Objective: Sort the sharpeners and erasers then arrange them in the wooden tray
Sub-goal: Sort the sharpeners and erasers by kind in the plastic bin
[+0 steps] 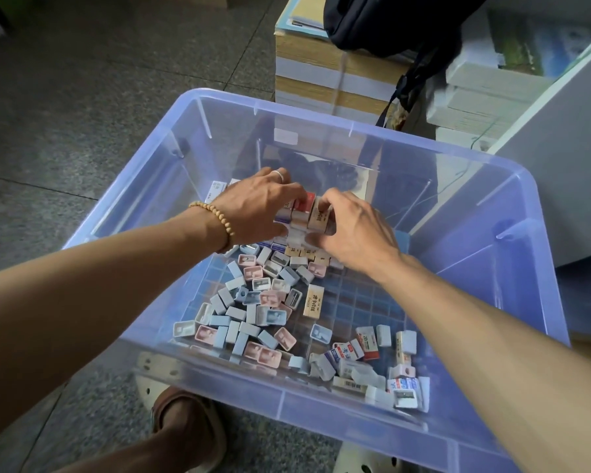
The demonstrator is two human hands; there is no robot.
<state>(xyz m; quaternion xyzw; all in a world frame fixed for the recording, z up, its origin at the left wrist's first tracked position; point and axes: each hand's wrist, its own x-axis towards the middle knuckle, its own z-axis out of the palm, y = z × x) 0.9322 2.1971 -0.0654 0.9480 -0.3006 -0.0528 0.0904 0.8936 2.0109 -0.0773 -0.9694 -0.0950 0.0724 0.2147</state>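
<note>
Both hands work inside a translucent blue plastic bin (pixel 512 213) standing on the floor. The left hand (pixel 256 208), with a ring and a beaded bracelet (pixel 215 221) at the wrist, and the right hand (pixel 352 230) together grip a block of stacked erasers (pixel 304 213) from opposite sides, fingers curled round it, toward 12 o'clock in the bin. Loose sharpeners (pixel 253 302), pink, blue and white, lie in a heap at the bin's centre, toward 7 o'clock from the hands. One cream eraser (pixel 312 301) lies just beside this heap. A mixed cluster of erasers and sharpeners (pixel 376 367) sits at 5 o'clock. No wooden tray can be made out. Stacked paper bundles (pixel 325 73) stand beyond the bin at 12 o'clock.
</note>
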